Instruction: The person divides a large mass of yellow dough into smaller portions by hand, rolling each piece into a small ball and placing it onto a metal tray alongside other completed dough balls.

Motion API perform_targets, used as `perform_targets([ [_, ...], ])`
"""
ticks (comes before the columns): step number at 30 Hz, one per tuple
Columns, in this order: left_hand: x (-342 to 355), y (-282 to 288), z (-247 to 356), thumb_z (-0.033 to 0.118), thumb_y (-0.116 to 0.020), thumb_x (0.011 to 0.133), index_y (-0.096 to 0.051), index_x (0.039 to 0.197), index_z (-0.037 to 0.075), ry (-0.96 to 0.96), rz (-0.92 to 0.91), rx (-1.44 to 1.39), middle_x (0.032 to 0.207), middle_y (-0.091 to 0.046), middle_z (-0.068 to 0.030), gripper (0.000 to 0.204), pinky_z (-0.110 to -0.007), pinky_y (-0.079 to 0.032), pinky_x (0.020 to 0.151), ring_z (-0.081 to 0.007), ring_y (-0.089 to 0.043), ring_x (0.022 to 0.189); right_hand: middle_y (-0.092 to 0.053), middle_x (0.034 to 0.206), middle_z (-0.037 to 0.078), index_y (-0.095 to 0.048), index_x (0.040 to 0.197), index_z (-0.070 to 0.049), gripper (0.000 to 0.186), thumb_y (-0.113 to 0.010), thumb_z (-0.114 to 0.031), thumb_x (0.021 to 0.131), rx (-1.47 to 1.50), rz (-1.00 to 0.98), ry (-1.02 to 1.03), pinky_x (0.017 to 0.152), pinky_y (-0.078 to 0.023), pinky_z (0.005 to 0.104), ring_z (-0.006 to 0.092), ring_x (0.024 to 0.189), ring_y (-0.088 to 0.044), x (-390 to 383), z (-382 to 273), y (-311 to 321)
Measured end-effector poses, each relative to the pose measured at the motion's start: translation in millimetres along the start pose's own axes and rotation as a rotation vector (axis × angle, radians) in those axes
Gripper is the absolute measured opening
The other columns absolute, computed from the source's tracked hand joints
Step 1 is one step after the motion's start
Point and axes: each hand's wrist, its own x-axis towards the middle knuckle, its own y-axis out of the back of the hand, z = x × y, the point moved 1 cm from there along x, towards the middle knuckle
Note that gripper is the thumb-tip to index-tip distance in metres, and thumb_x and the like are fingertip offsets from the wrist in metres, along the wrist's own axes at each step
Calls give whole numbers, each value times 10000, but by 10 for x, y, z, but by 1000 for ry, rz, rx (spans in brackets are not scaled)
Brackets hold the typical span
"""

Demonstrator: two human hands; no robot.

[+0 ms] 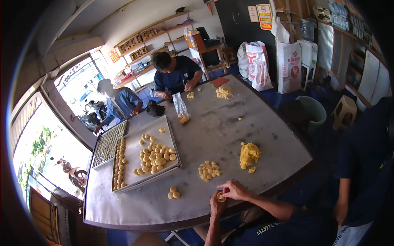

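Over the near edge of the metal table, my left hand (216, 206) cups a small round piece of dough (221, 197). The fingers of my right hand (234, 190) are pressed together at the top of that dough piece. Just beyond my hands is a cluster of small pale dough pieces (209, 171). A crumbly yellow mound (249, 155) lies to the right, with a smaller lump by it. To the left, several finished-looking dough balls (174, 193) rest on the tabletop.
A large tray (141, 178) of dough balls sits left on the table (213, 123), beside another filled tray (110, 141). A plastic bag (179, 104) and yellow crumbs (223, 92) lie farther back. Two people (176, 73) work across the table; another person (363, 164) stands at right.
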Motion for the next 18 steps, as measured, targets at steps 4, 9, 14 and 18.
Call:
perform_targets([
  [4,5,-102,22,165,-776,832,-720,1034,29,13,-34,-91,898,-745,-192,249,-381,-566,748,-292,-750,844,-728,879,140,-720,1248,-83,543,-845,-276,757,-121,-40,-65,737,-543,374,257,797,-704,187,536,-126],
  [9,-36,-44,58,220,-745,898,-726,996,25,-58,-19,26,894,-751,-177,219,-392,-555,744,-255,-739,821,-688,1038,166,-714,1223,-46,413,-757,-172,831,-132,131,86,822,-551,406,316,914,-688,37,310,-55],
  [14,-36,8,54,311,-617,1020,-727,968,14,47,67,-106,795,-709,-183,320,-411,-523,690,-302,-683,700,-413,1522,237,-399,1470,55,755,-773,-183,857,-783,521,33,1124,-426,436,372,1380,-452,19,395,857],
  [18,13,-3,-39,337,-550,1049,-672,938,-1,65,-13,-85,807,-677,-142,376,-387,-483,694,-252,-635,737,-479,1432,248,-459,1422,60,687,-754,-261,890,-721,470,8,1129,-411,452,405,1349,-466,198,836,996],
])
